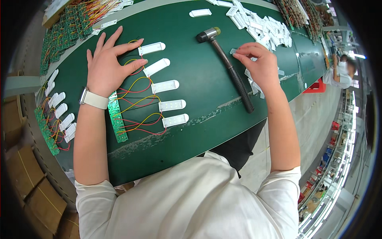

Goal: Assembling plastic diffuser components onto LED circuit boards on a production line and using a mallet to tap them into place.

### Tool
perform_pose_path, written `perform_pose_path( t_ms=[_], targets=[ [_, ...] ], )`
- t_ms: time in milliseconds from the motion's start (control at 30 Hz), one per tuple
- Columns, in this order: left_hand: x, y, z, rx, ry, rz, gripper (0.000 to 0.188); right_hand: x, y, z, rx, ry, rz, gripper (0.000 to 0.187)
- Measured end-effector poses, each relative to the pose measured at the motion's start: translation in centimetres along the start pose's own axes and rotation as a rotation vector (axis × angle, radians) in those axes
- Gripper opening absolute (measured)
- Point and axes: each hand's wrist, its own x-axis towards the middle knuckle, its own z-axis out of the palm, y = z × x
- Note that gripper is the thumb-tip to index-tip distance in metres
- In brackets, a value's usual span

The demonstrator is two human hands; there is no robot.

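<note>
My left hand [106,65] lies over wires with its fingers spread. Its index fingertip is at the wired end of the farthest white light module [152,48], and the thumb tip is close to the second module [156,67]. Several such round-ended modules form a column, joined by red, yellow and black wires to a green circuit board strip [117,119], partly covered by my left wrist. My right hand [258,63] pinches a small translucent plastic piece [232,51] between thumb and fingers. More translucent pieces [254,85] lie below that hand, partly hidden by it.
A hammer [227,59] lies mid-table. White plastic casings [258,26] are heaped at the far right, one casing [200,13] apart. A wired board set [45,129] sits at the left edge; stacked circuit boards [65,32] stand far left. Another person [340,73] is at far right.
</note>
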Motion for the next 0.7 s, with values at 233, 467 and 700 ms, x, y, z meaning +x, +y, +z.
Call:
perform_pose_path(
  t_ms=[233,467,700],
  targets=[
    [-0.4,-0.1,-0.1,0.026,0.032,-0.001,0.055,0.1,0.4,-0.8,-0.032,-0.082,0.219,0.032],
    [-0.7,0.3,0.4,-0.051,0.083,0.009,0.054,1.9,-6.1,1.4,-0.057,0.008,-0.213,0.035],
    [-1.2,0.4,0.6,-0.070,0.087,-0.030,0.056,4.4,-12.8,8.5,0.122,-0.199,-0.291,0.032]
  ],
)
